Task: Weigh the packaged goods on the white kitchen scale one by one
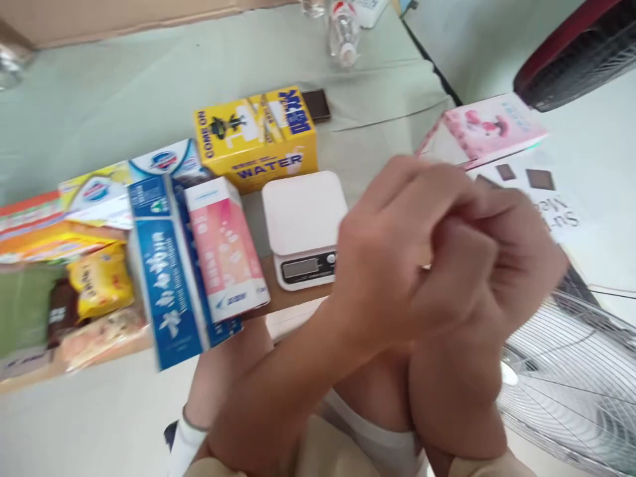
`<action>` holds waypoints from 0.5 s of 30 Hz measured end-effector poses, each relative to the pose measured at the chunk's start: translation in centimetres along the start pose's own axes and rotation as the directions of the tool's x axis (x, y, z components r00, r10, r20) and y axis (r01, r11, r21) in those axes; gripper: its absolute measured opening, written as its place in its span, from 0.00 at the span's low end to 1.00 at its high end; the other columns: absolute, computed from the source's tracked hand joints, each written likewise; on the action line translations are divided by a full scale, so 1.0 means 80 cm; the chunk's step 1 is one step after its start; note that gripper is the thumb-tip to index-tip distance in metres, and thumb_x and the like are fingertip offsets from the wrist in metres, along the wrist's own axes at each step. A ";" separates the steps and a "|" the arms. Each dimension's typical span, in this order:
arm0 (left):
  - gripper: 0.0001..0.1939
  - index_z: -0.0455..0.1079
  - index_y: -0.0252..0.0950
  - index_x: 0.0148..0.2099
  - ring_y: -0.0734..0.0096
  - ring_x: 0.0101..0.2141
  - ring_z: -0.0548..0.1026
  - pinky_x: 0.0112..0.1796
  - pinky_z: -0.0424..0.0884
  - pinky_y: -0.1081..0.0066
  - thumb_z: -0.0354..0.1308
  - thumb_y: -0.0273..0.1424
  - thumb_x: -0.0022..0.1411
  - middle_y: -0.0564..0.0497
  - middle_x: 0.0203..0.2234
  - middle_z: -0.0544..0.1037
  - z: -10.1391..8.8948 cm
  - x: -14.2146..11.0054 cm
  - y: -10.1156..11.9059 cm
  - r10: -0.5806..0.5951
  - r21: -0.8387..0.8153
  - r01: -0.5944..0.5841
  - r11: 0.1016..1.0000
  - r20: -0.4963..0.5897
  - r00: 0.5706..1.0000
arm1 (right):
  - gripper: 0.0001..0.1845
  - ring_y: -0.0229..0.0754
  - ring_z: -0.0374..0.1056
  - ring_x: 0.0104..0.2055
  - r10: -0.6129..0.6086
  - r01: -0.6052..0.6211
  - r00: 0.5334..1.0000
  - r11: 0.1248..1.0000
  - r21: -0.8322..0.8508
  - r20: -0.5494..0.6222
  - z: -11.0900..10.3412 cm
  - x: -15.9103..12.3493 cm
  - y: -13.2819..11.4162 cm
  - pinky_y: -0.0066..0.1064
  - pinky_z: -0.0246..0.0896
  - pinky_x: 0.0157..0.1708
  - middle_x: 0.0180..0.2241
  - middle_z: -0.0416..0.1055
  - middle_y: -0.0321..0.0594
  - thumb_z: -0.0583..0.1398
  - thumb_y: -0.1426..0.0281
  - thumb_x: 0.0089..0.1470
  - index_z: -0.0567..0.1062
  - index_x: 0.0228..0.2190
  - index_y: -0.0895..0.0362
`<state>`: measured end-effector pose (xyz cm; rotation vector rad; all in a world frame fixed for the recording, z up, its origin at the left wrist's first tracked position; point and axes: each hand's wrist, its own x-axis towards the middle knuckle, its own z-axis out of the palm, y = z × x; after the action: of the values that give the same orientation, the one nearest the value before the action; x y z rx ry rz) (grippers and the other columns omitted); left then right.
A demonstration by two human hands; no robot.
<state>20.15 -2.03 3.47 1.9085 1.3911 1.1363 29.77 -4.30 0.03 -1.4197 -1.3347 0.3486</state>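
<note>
Raised close to the camera, my left hand (382, 252) and my right hand (517, 265) meet with their fingers curled in against each other. Both are closed, and whatever lies between the fingertips, if anything, is hidden. Behind my left hand is a white kitchen scale (305, 215) with a dark display, partly covered by the hand. Left of the scale lie a pink and white box (226, 248) and a blue toothpaste box (169, 278). A yellow box marked WATER (256, 136) stands just beyond the scale.
Soap packs (99, 192) and a yellow snack packet (101, 278) lie at the left. A plastic bottle (344, 33) lies at the back. On the right are a pink carton (497, 129), small dark squares (540, 179), a dark red fan (581, 56) and a wire fan guard (571, 371).
</note>
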 end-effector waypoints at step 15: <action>0.07 0.71 0.49 0.36 0.60 0.49 0.80 0.55 0.78 0.54 0.56 0.29 0.67 0.54 0.42 0.82 -0.245 -0.118 -0.153 -0.337 -0.110 0.324 0.940 -0.465 0.819 | 0.06 0.47 0.77 0.46 -0.437 0.376 0.785 0.899 0.225 0.438 0.156 -0.089 -0.075 0.44 0.72 0.46 0.41 0.80 0.43 0.59 0.72 0.60 0.75 0.40 0.52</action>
<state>-3.94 -8.05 0.81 1.3290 1.8688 1.4945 14.49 -5.51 -2.59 -0.9230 -1.9476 0.5043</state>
